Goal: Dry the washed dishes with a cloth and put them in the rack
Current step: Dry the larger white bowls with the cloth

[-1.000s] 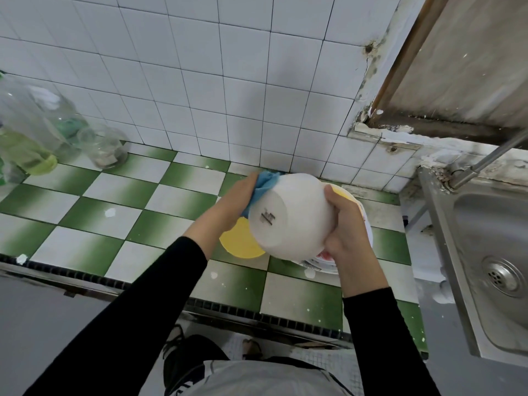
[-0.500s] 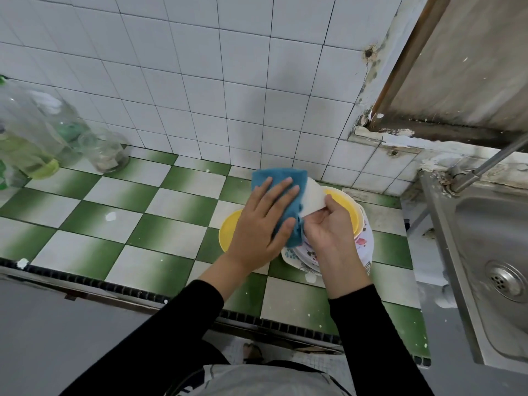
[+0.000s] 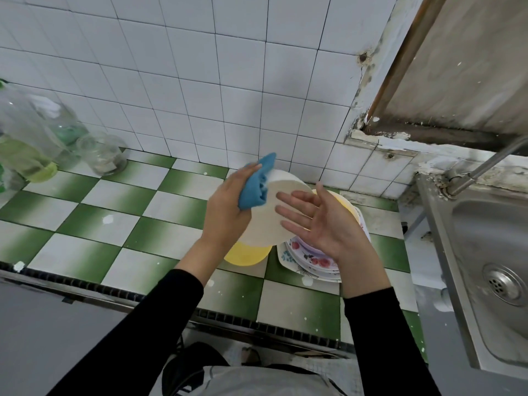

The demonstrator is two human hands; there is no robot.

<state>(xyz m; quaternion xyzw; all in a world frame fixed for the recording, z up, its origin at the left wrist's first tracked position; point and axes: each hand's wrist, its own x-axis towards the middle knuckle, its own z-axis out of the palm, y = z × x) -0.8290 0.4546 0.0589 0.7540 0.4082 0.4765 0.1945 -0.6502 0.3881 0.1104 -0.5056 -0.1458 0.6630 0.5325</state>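
I hold a white bowl (image 3: 267, 224) tilted above the counter, between both hands. My left hand (image 3: 225, 215) grips a blue cloth (image 3: 254, 187) and presses it against the bowl's left rim. On the bowl's right side rests my right hand (image 3: 320, 224), palm up and fingers straight. Beneath them, a stack of floral plates (image 3: 311, 262) stands on the green-and-white tiled counter (image 3: 94, 221), with a yellow bowl (image 3: 347, 202) on top. A yellow dish (image 3: 245, 255) lies to the left of the stack. No rack is in view.
A steel sink (image 3: 491, 252) with a tap (image 3: 485, 164) is on the right. At the far left stand plastic bottles (image 3: 25, 138) and a glass jar (image 3: 103, 152). White wall tiles rise behind the counter.
My left hand with the cloth has moved from over the bowl to its left rim. My right hand has opened flat against the bowl, which has turned.
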